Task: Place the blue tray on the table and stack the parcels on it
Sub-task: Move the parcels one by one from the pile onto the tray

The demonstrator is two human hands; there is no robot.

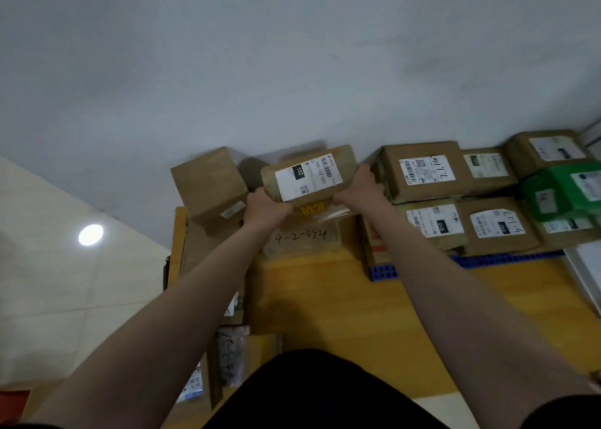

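Note:
I hold a brown cardboard parcel (309, 176) with a white label marked 102 above the table, near the wall. My left hand (265, 205) grips its left end and my right hand (359, 186) grips its right end. Under it lies a clear-wrapped parcel (302, 236) with 4-2-394 written on it. The blue tray (500, 259) rests on the wooden table (325, 298) at the right, only its front rim showing. Several brown parcels (426, 171) and a green one (562, 191) are stacked on it in two layers.
A brown box (209, 184) stands tilted at the table's back left corner. More parcels (229, 357) lie low at the left beside the table. A white object (585, 272) is at the right edge. A grey wall runs behind everything.

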